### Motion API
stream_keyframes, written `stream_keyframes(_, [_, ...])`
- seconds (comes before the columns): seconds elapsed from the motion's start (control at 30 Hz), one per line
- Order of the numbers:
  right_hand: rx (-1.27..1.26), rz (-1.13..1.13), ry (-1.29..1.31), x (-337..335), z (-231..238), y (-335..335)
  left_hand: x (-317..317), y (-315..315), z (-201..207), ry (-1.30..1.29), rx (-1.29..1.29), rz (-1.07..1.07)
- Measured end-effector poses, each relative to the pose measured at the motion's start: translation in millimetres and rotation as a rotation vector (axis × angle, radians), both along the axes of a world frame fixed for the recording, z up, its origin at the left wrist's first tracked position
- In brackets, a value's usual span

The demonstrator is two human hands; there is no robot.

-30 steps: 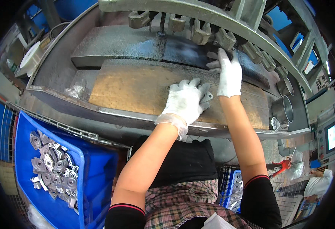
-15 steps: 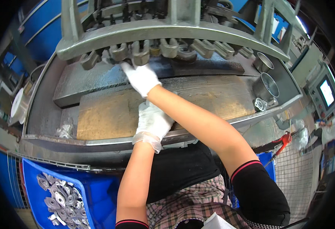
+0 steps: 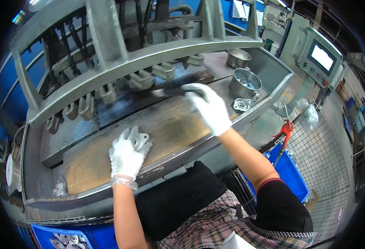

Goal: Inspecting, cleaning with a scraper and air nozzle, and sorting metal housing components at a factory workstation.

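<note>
Gloved hands at a metal press bench, one part under each.

Head view: the left hand (image 3: 127, 157) lies flat on the worn board (image 3: 170, 133), fingers spread over a small metal bracket (image 3: 141, 140) near the bench's front edge. The right hand (image 3: 209, 107) has swung right since half a second ago, when it reached far left under the frame (image 3: 149, 58); now its fingers curl around a dark flat bar (image 3: 172, 91). Two metal cups (image 3: 244, 83) stand far right.

right hand (image 3: 209, 108) swung right, hands (image 3: 126, 155) now uncrossed
</note>
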State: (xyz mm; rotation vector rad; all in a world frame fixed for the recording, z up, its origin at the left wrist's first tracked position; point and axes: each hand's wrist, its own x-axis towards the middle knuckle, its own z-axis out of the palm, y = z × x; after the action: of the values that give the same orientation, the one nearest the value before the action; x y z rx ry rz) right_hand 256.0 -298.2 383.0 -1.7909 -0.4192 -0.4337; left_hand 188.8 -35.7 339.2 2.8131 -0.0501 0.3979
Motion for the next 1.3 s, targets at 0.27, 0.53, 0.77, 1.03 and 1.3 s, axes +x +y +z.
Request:
stream_keyframes(0.27, [-0.432, -0.721, -0.281, 4, -6, -199, 1, -12, 23, -0.049, -0.034, -0.019])
stream_keyframes(0.53, [-0.693, -0.709, -0.168, -22, -13, -245, 1, -7, 33, -0.255, -0.169, -0.220])
stream_keyframes(0.77, [-0.501, -0.610, -0.234, -71, -4, -254, 22, -10, 18, 0.036, 0.036, -0.215])
stream_keyframes(1.03, [-0.484, -0.790, -0.348, -116, 20, -285, -17, -30, 73, -0.213, -0.191, -0.217])
stream_keyframes(1.3, [-0.498, -0.992, -0.131, -127, -19, -338, 25, -28, 33, 0.086, 0.081, -0.219])
